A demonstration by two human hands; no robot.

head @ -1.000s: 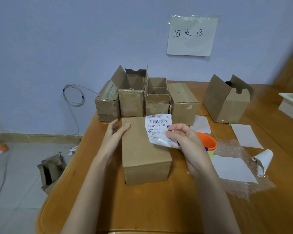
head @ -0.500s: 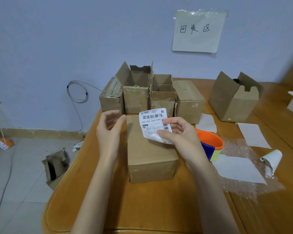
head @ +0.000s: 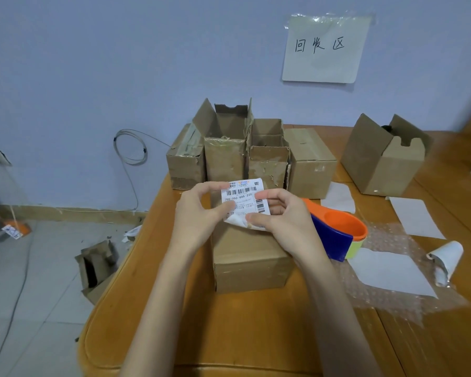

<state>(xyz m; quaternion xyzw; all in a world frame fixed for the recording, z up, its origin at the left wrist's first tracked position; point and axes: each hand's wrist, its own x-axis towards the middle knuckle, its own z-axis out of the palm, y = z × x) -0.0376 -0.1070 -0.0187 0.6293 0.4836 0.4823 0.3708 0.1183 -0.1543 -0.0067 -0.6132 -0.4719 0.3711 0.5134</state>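
A closed brown cardboard box (head: 252,257) lies on the wooden table (head: 229,330) in front of me. Above its far end I hold a white shipping label (head: 244,198) with barcodes, printed face toward me and its lower edge curled. My left hand (head: 199,216) pinches the label's left edge between thumb and fingers. My right hand (head: 282,221) pinches its right side and the curled lower corner. Both hands hover over the box top.
Several worn cardboard boxes (head: 226,156) stand in a row at the table's far edge, another open box (head: 384,156) at the right. An orange and blue tape dispenser (head: 337,232), bubble wrap (head: 392,281), white backing sheets (head: 392,270) and a curled paper (head: 445,257) lie right of me. A torn box (head: 95,268) sits on the floor.
My left hand has left the box's side and taken hold of the label's left edge. The label, held before by my right hand alone, is now between both hands.
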